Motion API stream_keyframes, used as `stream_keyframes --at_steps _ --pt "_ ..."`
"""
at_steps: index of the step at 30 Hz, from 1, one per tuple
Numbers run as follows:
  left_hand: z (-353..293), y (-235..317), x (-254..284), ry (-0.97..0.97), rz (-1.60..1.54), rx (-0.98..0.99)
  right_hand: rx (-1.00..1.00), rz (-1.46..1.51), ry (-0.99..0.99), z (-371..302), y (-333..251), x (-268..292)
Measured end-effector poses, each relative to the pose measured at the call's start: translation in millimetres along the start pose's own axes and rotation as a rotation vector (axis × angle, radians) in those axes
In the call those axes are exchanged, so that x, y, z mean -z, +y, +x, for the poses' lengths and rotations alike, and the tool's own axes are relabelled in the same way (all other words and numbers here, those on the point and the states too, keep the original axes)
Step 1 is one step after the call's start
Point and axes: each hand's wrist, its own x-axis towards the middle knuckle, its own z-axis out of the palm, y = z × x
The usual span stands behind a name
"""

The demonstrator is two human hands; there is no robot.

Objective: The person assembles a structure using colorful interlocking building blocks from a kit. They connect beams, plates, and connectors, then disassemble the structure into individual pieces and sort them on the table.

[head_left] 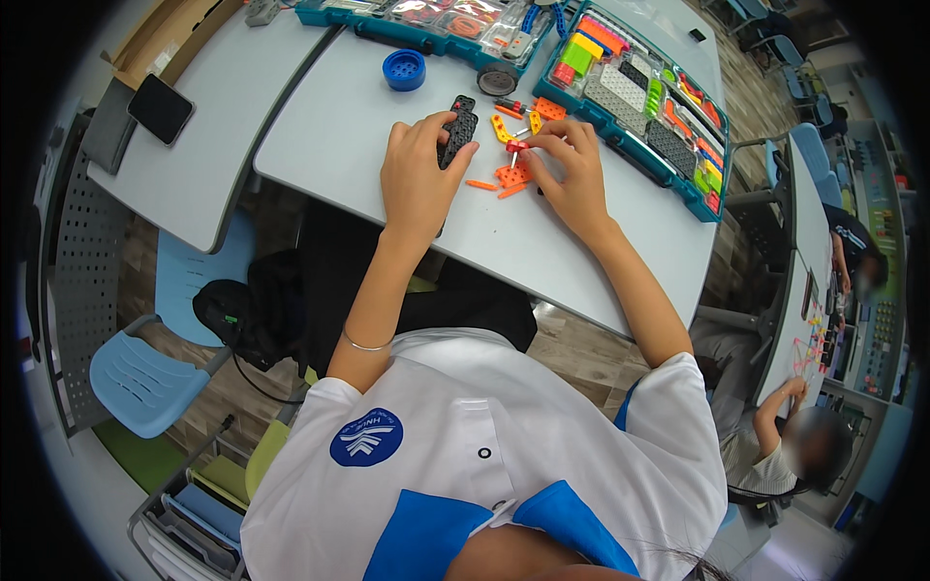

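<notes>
My left hand [418, 169] is closed around a black perforated building plate [459, 136] at the near middle of the table. In the fingers of my right hand [573, 174] is a small red connector piece [516, 146], pinched by thumb and forefinger. Just beneath it lies an orange perforated plate [513, 174], with orange pegs [481, 184] beside it. Beyond my right hand are a yellow angled piece [501, 129] and another orange perforated plate [549, 108]. What lies under my left palm is hidden.
A teal sorting case [668, 174] full of coloured parts spans the right side; a second teal case [426, 39] is at the back. A blue wheel hub [404, 70] and a black tyre [498, 79] stand nearby. On the left table lies a phone [161, 109].
</notes>
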Motion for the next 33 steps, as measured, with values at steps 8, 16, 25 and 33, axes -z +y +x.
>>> stream_keyframes --at_steps 8,16,25,33 --pt "-5.1 18.9 2.2 -0.118 -0.259 -0.255 0.052 0.081 0.074 0.7 -4.9 3.8" --pt "-18.0 35.9 -0.4 -0.254 -0.27 0.011 0.169 0.029 0.18 -3.1 -14.2 7.6" --pt "-24.1 32.4 -5.6 -0.292 -0.398 -0.072 0.211 -0.068 0.215 -8.8 -25.8 1.4" --pt "-25.8 46.0 1.6 -0.4 -0.747 0.169 0.168 0.115 0.245 -13.4 -26.5 -2.9"
